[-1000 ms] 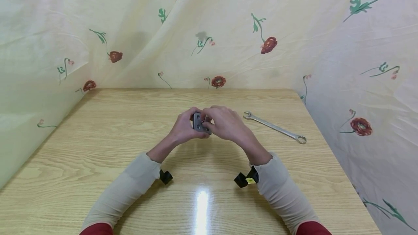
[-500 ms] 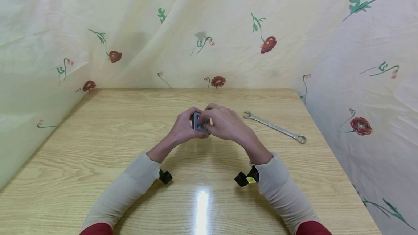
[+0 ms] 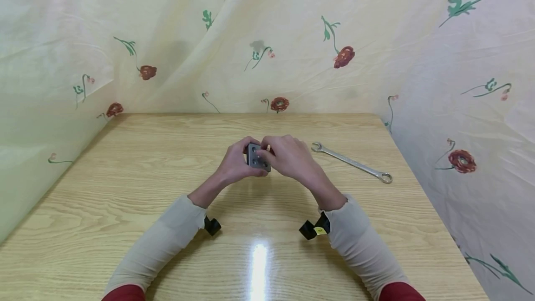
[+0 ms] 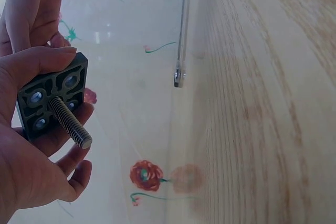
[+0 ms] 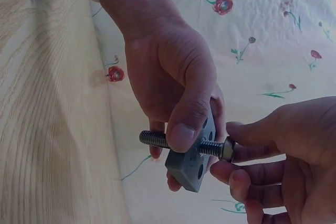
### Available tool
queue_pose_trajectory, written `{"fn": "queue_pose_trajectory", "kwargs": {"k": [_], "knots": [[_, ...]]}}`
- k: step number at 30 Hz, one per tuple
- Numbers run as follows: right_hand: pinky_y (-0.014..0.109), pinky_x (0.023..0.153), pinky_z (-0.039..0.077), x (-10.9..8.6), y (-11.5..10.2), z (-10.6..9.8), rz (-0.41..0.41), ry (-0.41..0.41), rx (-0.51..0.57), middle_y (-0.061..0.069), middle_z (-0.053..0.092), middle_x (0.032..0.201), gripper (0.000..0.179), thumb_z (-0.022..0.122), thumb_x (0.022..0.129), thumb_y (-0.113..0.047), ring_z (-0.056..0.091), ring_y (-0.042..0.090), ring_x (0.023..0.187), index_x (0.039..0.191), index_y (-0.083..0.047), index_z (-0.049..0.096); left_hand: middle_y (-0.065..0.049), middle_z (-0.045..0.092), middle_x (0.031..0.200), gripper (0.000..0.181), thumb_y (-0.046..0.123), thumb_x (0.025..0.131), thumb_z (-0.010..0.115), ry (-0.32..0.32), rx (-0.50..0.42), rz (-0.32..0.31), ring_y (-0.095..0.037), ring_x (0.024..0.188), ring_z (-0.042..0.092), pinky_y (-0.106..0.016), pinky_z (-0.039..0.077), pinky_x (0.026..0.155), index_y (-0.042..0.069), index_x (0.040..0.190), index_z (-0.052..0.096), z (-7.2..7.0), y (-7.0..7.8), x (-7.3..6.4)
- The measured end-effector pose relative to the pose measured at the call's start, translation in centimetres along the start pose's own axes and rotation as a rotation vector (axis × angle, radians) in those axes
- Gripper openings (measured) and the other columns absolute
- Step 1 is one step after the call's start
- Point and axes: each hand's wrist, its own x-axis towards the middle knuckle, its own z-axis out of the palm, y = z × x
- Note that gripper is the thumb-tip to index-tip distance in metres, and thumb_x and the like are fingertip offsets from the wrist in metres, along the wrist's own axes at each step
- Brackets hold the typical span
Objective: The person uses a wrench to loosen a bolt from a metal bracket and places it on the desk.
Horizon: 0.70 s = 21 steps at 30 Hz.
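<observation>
In the head view my left hand [image 3: 232,163] grips a dark grey square plate [image 3: 252,158] with round holes by its edges, above the table. A threaded bolt passes through the plate's middle. Its long threaded end [image 4: 71,121] sticks out of the ribbed back in the left wrist view. On the other side, the bolt head [image 5: 229,149] stands off the plate with some thread showing. My right hand [image 3: 290,159] pinches at this head with thumb and fingers. In the head view the fingers mostly hide the bolt.
A combination wrench [image 3: 352,163] lies on the wooden table [image 3: 159,161], right of both hands. Floral cloth [image 3: 179,50] hangs behind the table and along both sides. Black wrist mounts [image 3: 308,230] sit below the sleeves.
My right thumb and fingers have shifted at the bolt, covering then uncovering parts of the plate face. My left hand and the plate stay nearly in place, and the wrench has not moved.
</observation>
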Motion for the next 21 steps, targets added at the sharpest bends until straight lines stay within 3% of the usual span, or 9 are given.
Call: {"fn": "queue_pose_trajectory", "kwargs": {"k": [8,21], "knots": [[0.024,0.055,0.04,-0.11,-0.06,-0.27,-0.075,0.01,-0.023,0.001,0.072,0.094,0.013,0.067,0.091,-0.021,0.059,0.015,0.073,0.102,-0.018,0.07,-0.011,0.064,0.107,0.06,0.015,0.065,0.087,0.005,-0.014,0.0,-0.022,0.092,0.058,-0.029,0.048,0.078,0.009,0.117,0.058,-0.06,0.15,-0.02],[0.029,0.064,0.047,-0.31,-0.13,-0.45,-0.156,0.017,-0.019,0.002,0.067,0.101,0.016,0.066,0.085,-0.005,0.06,0.018,0.08,0.091,-0.018,0.075,-0.01,0.064,0.108,0.06,0.015,0.065,0.087,-0.004,-0.027,0.008,-0.022,0.093,0.058,-0.029,0.049,0.078,0.01,0.117,0.058,0.06,0.01,-0.03]]}}
